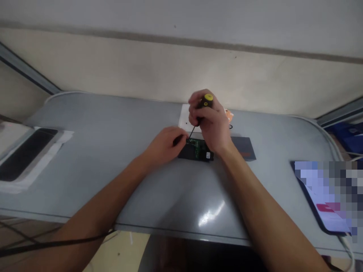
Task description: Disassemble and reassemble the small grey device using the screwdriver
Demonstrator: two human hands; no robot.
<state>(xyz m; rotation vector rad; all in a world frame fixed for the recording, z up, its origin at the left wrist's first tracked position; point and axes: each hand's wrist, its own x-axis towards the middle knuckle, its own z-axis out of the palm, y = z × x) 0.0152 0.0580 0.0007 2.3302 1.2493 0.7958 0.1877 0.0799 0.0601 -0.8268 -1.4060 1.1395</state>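
My right hand (211, 122) is wrapped round a screwdriver (208, 99) with a black and yellow handle. Its thin shaft slants down to the left, and the tip meets the upper edge of a green circuit board (200, 148) in a dark, flat device. At the board's left end, my left hand (167, 143) is closed, its thumb and fingertips pressed on the device close to the screwdriver tip. A small white label shows at the board's lower right. Whatever the tip touches is too small to make out.
A dark grey box (243, 148) lies right of the board, partly behind my right wrist. Behind my hands is a white sheet (185, 118) with small dark dots. A lit tablet (320, 200) with a cable lies at right, a black slab (27, 155) on white at left.
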